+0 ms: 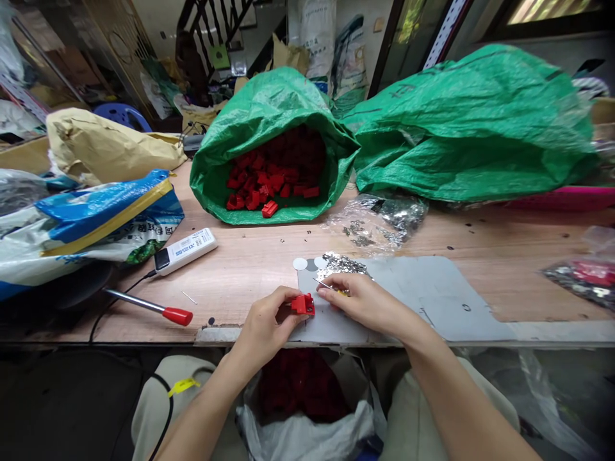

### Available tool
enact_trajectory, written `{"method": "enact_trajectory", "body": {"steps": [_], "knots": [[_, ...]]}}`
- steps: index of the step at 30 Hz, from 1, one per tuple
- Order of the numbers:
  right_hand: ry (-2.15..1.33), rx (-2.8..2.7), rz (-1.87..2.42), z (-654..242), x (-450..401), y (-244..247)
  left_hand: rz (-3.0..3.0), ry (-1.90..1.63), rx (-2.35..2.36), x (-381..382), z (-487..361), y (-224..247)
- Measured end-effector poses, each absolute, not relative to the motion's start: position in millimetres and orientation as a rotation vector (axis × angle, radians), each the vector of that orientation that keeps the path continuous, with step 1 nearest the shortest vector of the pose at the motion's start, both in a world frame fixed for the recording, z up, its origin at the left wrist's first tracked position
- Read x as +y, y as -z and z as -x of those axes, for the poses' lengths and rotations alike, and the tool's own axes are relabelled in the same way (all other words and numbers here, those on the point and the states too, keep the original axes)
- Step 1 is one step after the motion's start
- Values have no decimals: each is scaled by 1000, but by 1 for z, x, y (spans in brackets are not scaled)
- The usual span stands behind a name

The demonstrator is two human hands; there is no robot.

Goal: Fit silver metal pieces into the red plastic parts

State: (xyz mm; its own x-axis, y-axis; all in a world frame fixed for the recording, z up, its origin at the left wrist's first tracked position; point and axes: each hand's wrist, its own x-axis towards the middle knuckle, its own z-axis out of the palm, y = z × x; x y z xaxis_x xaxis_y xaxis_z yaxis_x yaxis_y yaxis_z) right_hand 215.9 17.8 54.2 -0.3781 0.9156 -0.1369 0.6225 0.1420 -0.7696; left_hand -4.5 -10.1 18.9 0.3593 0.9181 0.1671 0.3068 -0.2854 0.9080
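My left hand (pixel 269 320) pinches a small red plastic part (pixel 303 305) just above the left edge of a grey mat (pixel 408 301). To its right, my right hand (pixel 355 299) is closed round a thin metal tool (pixel 321 282); a bit of yellow shows between the fingers. The tool's tip points left, apart from the red part. Behind my right hand lies a pile of small silvery metal pieces (pixel 343 264) at the mat's back edge, with pale round discs (pixel 300 264) beside it.
A green sack (pixel 273 96) of red parts lies open behind the mat, another green sack (pixel 471 128) at right. A white device (pixel 187 251) and red-tipped lever (pixel 177 315) are at left. An open bag (pixel 307 435) of red parts sits between my knees.
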Motion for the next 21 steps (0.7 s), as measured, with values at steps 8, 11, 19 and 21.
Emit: {"method": "enact_trajectory", "body": {"steps": [8, 11, 19, 21], "knots": [[-1084, -2126, 1518, -210, 18, -51, -1791, -915, 1084, -9, 4, -17], [-1064, -2121, 1526, -205, 17, -48, -1789, -915, 1087, -9, 4, -18], [-1123, -2116, 1516, -205, 16, -49, -1825, -907, 1097, -10, 3, -20], [-1128, -2118, 1494, -207, 16, -51, -1829, -907, 1099, -10, 3, -20]]}}
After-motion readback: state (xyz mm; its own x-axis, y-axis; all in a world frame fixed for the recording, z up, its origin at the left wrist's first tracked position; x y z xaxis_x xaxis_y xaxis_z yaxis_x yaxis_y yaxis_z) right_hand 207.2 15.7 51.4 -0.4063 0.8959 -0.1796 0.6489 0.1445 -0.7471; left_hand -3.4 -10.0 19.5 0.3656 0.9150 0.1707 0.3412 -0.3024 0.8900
